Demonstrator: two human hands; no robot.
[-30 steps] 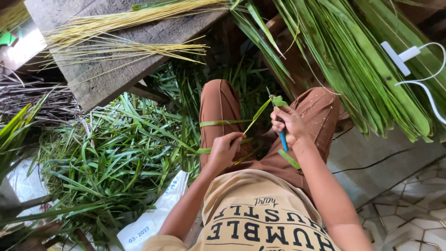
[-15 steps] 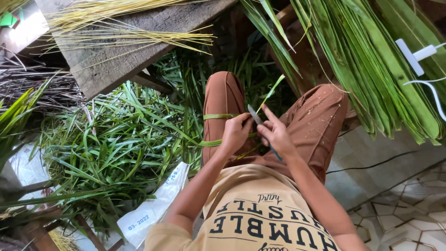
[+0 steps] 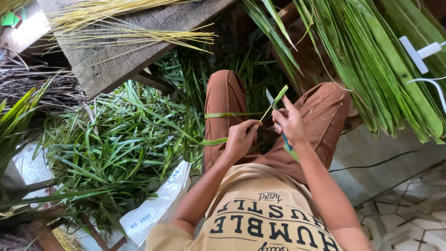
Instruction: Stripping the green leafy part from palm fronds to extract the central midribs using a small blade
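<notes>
Spreading across the left floor, a heap of loose green leaf strips (image 3: 116,144) lies below a grey wooden plank (image 3: 121,51). Over the brown-trousered lap, the left hand (image 3: 240,138) pinches a narrow green palm leaf strip (image 3: 232,115) with a yellowish midrib. Just right, the right hand (image 3: 290,123) grips a blue-handled knife (image 3: 271,99), its blade touching the strip's tip.

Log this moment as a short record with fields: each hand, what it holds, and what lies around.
left hand: pinches a thin green leaf strip over the lap
right hand: grips a small knife with a blue handle, blade up against the strip
loose strip: a green leaf strip lies across the left thigh
floor: pile of cut green leaves
bench: wooden plank bearing yellow leaf ribs
right side: bundle of long green fronds
</notes>
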